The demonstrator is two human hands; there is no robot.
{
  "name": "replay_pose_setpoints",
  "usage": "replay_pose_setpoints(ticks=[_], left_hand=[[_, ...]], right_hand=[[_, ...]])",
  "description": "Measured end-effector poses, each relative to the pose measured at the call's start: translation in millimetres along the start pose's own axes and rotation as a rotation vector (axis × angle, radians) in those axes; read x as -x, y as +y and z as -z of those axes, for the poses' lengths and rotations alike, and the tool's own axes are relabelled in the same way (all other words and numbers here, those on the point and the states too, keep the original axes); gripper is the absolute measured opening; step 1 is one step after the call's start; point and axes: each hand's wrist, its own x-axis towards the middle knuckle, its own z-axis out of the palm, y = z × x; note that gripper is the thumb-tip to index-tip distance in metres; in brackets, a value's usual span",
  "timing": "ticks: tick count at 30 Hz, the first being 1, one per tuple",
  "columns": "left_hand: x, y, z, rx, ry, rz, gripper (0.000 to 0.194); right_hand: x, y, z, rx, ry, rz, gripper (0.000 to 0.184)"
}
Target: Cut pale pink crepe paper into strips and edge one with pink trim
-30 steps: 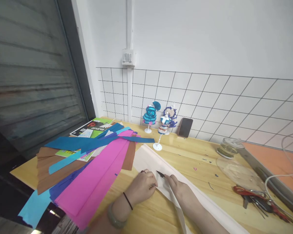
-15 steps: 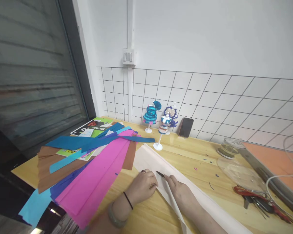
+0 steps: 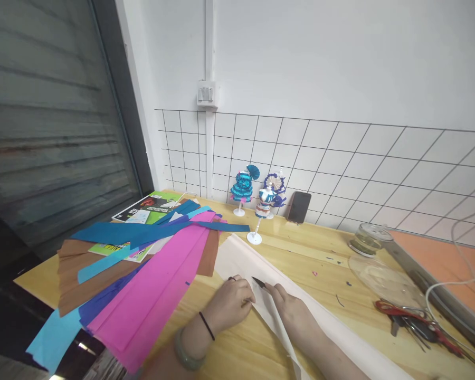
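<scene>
My left hand [image 3: 233, 302] is closed in a pinch on the near edge of a cream crepe paper sheet [image 3: 243, 258], which lies slanted across the table. Close by on the right, my right hand [image 3: 291, 311] is closed around a cutting tool with a dark pointed blade [image 3: 258, 282]. Its tip points up and left over the paper, and its handle is hidden in my palm. Beneath my right hand, a folded-up edge of the paper [image 3: 279, 330] runs toward the table's front.
Pink crepe paper [image 3: 154, 285], blue strips [image 3: 114, 232] and brown sheets [image 3: 79, 264] overlap on the left. Small paper-dressed figures [image 3: 243, 187] on white stands and a phone [image 3: 300, 207] stand near the wall. A glass jar [image 3: 364, 240] and red-handled tools [image 3: 406, 316] lie right.
The camera view shifts slightly. Both hands, the blade and the cream paper keep nearly the same positions.
</scene>
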Motion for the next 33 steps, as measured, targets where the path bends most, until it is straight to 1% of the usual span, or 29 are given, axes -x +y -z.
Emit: replay_pose_setpoints(ticks=[4,7,9,13,15,17,20,24,27,33], left_hand=[[0,0,0.2,0.004,0.006,-0.001,0.017],[0,1,0.3,0.02,0.002,-0.014,0.019],[-1,1,0.8,0.023,-0.003,-0.017,0.021],[-1,1,3.5,-0.012,0.032,0.035,0.027],[-1,1,4.2,-0.034,0.058,0.063,0.029],[-1,0,3.1,-0.047,0.064,0.063,0.025],[-2,-1,-2.2,-0.05,0.046,0.027,0.016],[-5,2,-9.7,-0.044,0.004,-0.031,0.016],[-6,4,-10.9,-0.02,-0.032,-0.074,0.017],[-6,4,-7.7,0.05,0.017,-0.093,0.02]], right_hand=[[7,8,7,-0.129,0.02,-0.037,0.047],[18,21,9,-0.239,0.044,-0.095,0.034],[26,31,10,-0.31,0.042,-0.143,0.029],[41,49,10,-0.384,0.016,-0.233,0.03],[48,55,11,-0.404,-0.006,-0.251,0.032],[55,60,13,-0.41,-0.026,-0.26,0.033],[67,65,16,-0.399,-0.051,-0.276,0.032],[76,66,18,-0.369,-0.061,-0.253,0.031],[71,60,20,-0.314,-0.029,-0.205,0.031],[56,49,21,-0.239,-0.003,-0.086,0.031]])
